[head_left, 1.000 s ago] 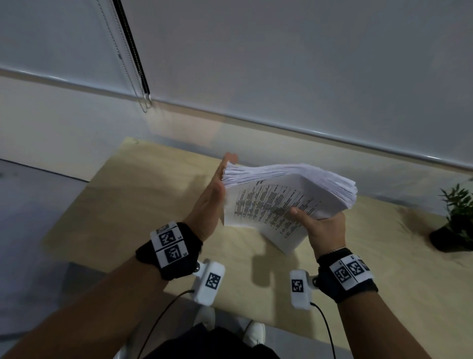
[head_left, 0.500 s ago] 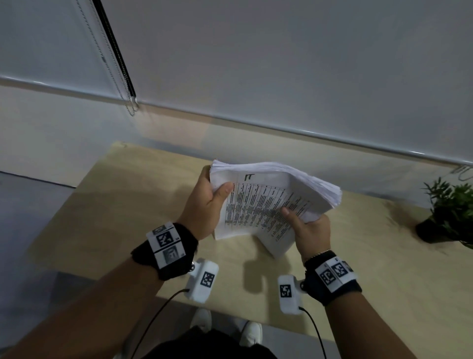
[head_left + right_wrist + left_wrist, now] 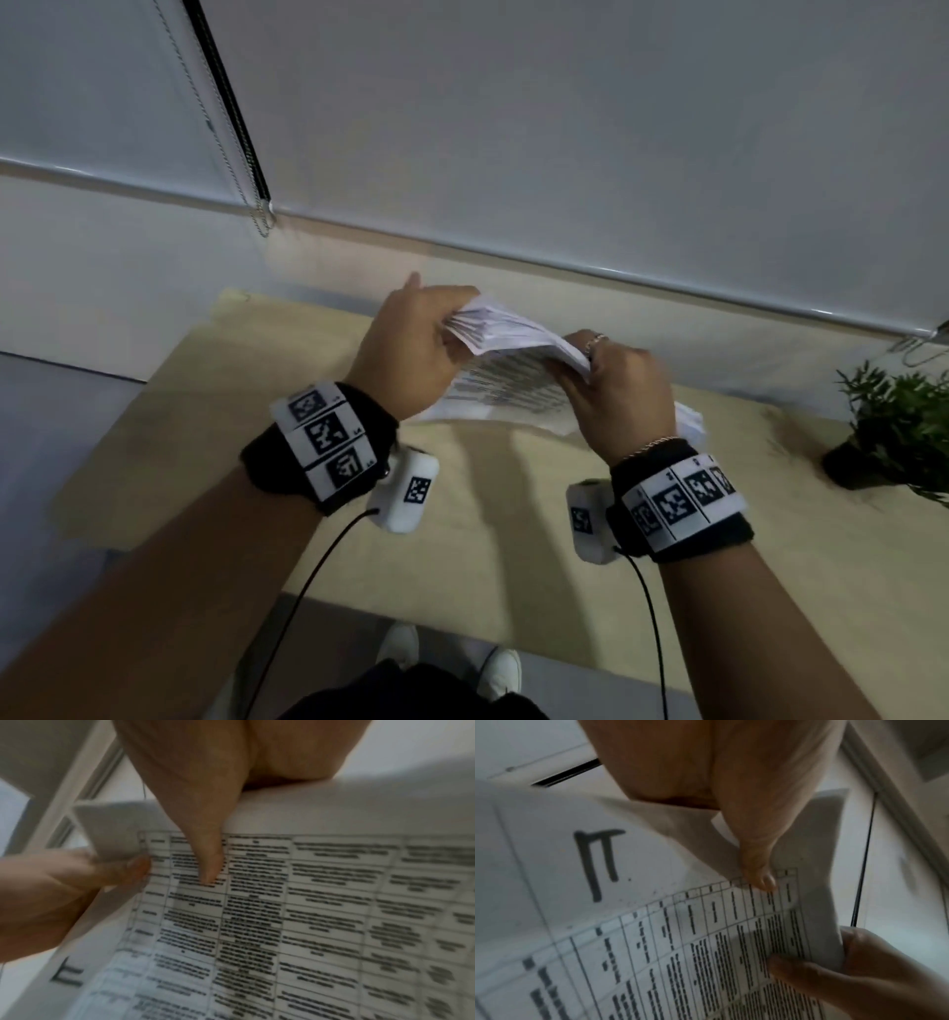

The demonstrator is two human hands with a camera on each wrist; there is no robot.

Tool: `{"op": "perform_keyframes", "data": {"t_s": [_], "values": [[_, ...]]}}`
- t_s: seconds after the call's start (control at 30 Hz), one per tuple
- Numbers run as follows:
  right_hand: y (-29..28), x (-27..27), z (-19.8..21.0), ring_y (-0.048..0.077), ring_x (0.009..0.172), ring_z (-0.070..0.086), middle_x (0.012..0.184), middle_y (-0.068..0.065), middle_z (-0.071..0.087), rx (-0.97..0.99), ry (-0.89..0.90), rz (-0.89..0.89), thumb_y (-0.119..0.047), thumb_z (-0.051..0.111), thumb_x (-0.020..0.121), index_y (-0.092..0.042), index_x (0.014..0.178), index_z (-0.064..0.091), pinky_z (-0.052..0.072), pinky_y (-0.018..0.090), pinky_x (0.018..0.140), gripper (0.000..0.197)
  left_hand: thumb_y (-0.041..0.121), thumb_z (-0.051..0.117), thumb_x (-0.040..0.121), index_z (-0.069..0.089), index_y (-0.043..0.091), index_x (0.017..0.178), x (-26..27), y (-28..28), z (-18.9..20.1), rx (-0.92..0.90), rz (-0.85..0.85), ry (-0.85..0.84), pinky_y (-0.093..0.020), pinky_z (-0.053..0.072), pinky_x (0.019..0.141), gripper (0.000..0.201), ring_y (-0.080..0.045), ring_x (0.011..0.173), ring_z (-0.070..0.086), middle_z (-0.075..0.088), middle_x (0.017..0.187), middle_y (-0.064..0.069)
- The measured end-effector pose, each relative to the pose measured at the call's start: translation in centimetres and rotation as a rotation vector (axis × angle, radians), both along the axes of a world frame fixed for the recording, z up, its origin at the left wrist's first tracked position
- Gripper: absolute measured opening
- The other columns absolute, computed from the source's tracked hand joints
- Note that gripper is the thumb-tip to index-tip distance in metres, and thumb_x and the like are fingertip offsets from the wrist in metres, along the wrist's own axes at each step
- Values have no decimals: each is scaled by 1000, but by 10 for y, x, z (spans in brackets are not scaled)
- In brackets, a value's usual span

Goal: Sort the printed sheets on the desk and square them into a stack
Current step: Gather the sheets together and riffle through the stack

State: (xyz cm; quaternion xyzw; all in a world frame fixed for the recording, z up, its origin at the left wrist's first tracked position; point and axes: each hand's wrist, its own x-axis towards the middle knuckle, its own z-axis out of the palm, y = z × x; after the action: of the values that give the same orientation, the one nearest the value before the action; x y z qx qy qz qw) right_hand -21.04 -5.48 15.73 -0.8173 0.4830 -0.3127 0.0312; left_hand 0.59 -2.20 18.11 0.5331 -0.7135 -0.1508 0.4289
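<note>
A thick sheaf of printed sheets with table text hangs in the air above the wooden desk, bent over at its top. My left hand grips its left edge, thumb on the printed face. My right hand grips the right side, thumb pressed on the table print. In the left wrist view the sheets show a handwritten mark above the grid. The right wrist view shows the sheets close up and blurred. The sheaf's lower edge is hidden behind my hands.
A small potted plant stands on the desk at the far right. A lowered roller blind with a bead chain covers the window behind the desk. Wrist camera cables hang under my forearms. White shoes show below the desk's near edge.
My left hand went from flat against the sheaf's edge to gripping it. Both hands rose and tipped the sheaf over, so its top edge now curls toward me.
</note>
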Motion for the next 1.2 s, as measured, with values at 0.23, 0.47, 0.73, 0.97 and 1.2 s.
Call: {"op": "perform_keyframes", "data": {"t_s": [0.23,0.47,0.73,0.97,1.2], "values": [[15,-64,-68,15,129,46,143,3,44,257,-656,-341,-34,88,59,-20,146,30,39,48,110,106,11,80,78,73,29,80,55,19,-46,217,232,389,-7,47,68,19,12,70,66,70,70,31],[15,-62,-72,4,74,69,86,-8,75,482,-940,-279,-2,88,65,-8,95,73,58,34,73,34,13,79,79,73,23,82,50,22,-91,235,323,483,-11,48,69,12,10,73,66,70,72,32],[40,-50,-120,4,76,62,89,1,69,536,-751,-389,-3,76,81,0,103,69,41,-2,59,23,10,75,84,68,13,102,16,39,-161,362,420,566,-6,45,72,20,16,84,63,71,94,14],[27,-55,-110,-20,73,62,92,-5,68,473,-869,-405,-5,76,82,-5,106,69,49,3,67,25,15,72,87,63,15,100,19,34,-148,228,487,517,-3,44,72,16,20,81,59,62,92,20],[41,-48,-147,17,100,65,109,9,71,598,-656,-469,-23,69,89,-5,115,66,50,21,75,32,16,57,97,44,9,129,11,41,-171,391,487,457,-11,38,76,35,-4,99,52,54,112,8]]}}
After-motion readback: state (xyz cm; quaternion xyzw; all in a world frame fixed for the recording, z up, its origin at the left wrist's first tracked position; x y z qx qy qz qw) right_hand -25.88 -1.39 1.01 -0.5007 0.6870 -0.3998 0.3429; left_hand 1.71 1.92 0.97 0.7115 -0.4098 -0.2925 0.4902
